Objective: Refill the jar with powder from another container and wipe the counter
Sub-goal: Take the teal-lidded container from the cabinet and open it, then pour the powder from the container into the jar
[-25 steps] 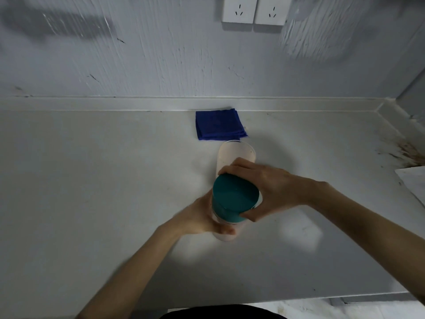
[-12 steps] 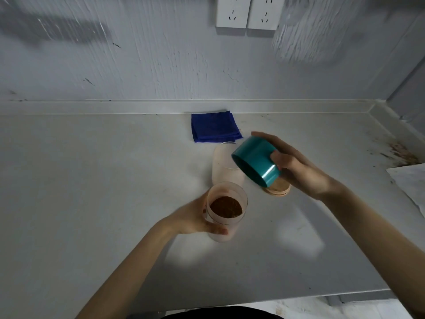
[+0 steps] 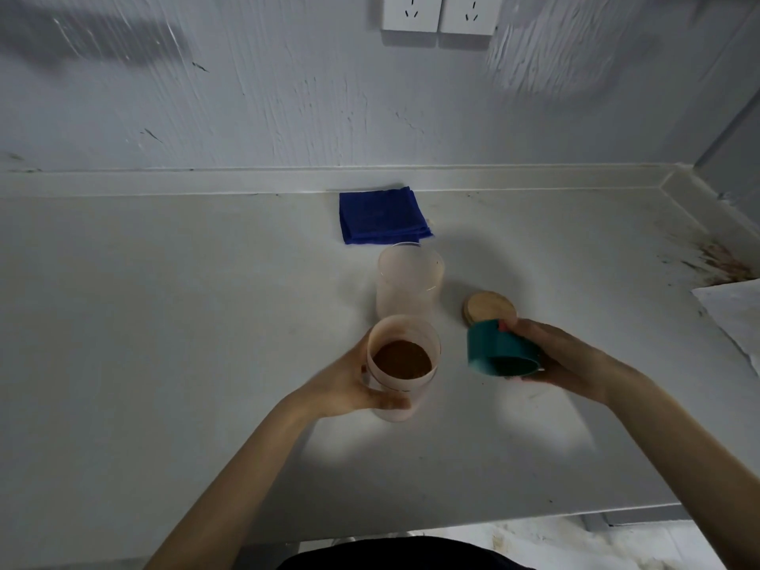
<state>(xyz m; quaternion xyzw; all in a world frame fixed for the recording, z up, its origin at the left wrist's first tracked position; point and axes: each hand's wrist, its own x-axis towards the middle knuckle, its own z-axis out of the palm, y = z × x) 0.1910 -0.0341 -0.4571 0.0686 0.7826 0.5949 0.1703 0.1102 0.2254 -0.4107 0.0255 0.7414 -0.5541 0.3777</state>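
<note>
My left hand (image 3: 349, 384) grips a translucent container (image 3: 401, 368) with brown powder in its bottom; it stands uncapped on the white counter (image 3: 164, 322). My right hand (image 3: 555, 359) holds the teal lid (image 3: 499, 351) low over the counter, to the right of that container, its open side facing me. Just behind the container stands an empty clear jar (image 3: 409, 281) without a lid. A round wooden lid (image 3: 489, 308) lies flat to the jar's right, partly behind the teal lid. A folded blue cloth (image 3: 382, 216) lies behind the jar by the wall.
Brown stains (image 3: 719, 261) mark the counter's far right corner, with a white sheet (image 3: 736, 310) at the right edge. Two wall sockets (image 3: 438, 12) sit above. The counter's front edge (image 3: 534, 514) runs close to my body.
My right hand took the teal lid off the powder container, swung it right and lowered it toward the counter. My left hand kept hold of the container.
</note>
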